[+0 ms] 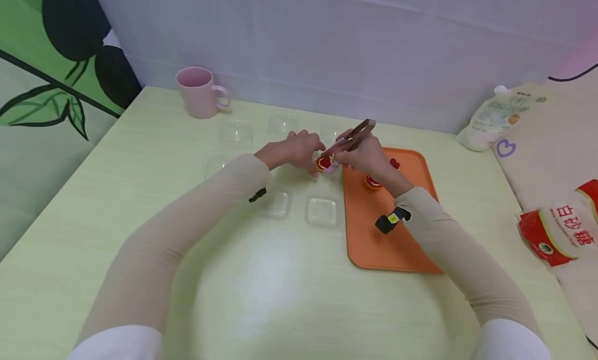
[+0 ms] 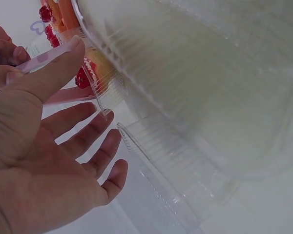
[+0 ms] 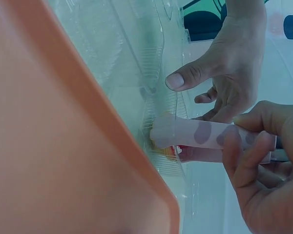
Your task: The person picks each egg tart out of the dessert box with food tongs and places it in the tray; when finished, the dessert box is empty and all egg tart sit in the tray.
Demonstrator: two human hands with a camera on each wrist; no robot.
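My right hand [image 1: 369, 153] grips a pair of pink tongs [image 1: 357, 133], whose tips are at a small tart [image 1: 324, 164] topped with red fruit. In the left wrist view the tart sits inside a clear plastic container [image 2: 118, 91] with ribbed walls, the tong arms on either side of it. My left hand [image 1: 301, 148] is at the container's other side, thumb and fingers spread, fingertips right at its rim. An orange tray [image 1: 392, 248] lies under my right forearm, bearing a second tart [image 1: 373, 182] and more red fruit topping [image 1: 394, 163], partly hidden by my wrist.
Several clear plastic containers stand around, including a square one [image 1: 322, 211] in front and another [image 1: 235, 132] behind. A pink mug [image 1: 198, 94] stands at the back left. A white spouted pouch [image 1: 500, 118] and a red-and-white sugar bag [image 1: 560, 225] lie at the right.
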